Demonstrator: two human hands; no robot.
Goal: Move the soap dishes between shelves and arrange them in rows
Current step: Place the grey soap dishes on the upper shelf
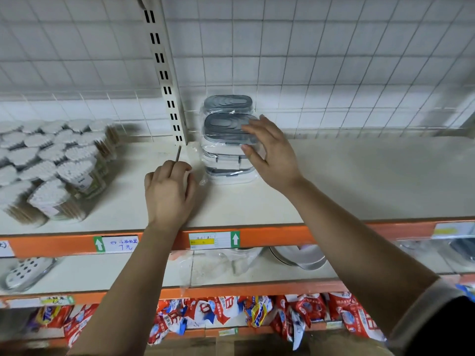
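Note:
Two stacks of grey-and-white soap dishes in clear plastic wrap stand on the upper shelf [347,181] beside the slotted upright. The front stack [226,150] is the taller in view; the rear stack [227,102] stands behind it against the wall. My right hand [270,152] is spread open against the right side of the front stack, fingers on its top dish. To the left of that stack my left hand [168,191] rests on the shelf with its fingers curled under, holding nothing that I can see. More wrapped soap dishes [298,258] lie on the shelf below.
Several tubs of cotton swabs [48,165] fill the upper shelf's left part. The slotted cream upright [164,73] rises at the back. A white perforated dish [25,272] lies at lower left. Red detergent bags [257,317] crowd the bottom shelf. Orange shelf edges carry price labels [213,240].

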